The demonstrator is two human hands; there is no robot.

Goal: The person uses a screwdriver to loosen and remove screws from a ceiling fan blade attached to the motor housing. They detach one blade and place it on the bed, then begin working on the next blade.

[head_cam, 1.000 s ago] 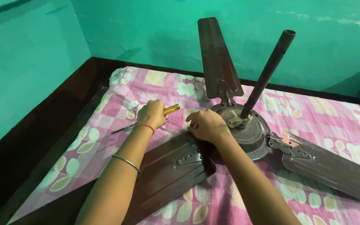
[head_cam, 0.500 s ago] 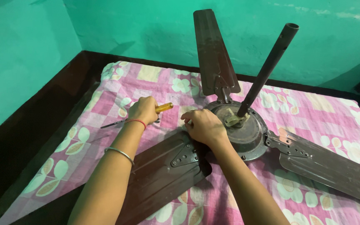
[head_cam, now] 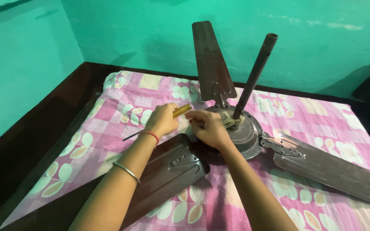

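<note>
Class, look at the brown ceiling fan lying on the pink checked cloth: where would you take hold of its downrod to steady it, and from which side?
Probably grip the downrod around its bare middle, coming from the right. It is a slim round tube leaning up and to the right from the motor housing, so fingers can wrap it. The left hand with the screwdriver and the right hand crowd the left side of its base.

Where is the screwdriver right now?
In the head view, the screwdriver is left of centre, gripped in the left hand above the pink bedsheet, its yellow handle pointing toward the fan motor hub.
</note>
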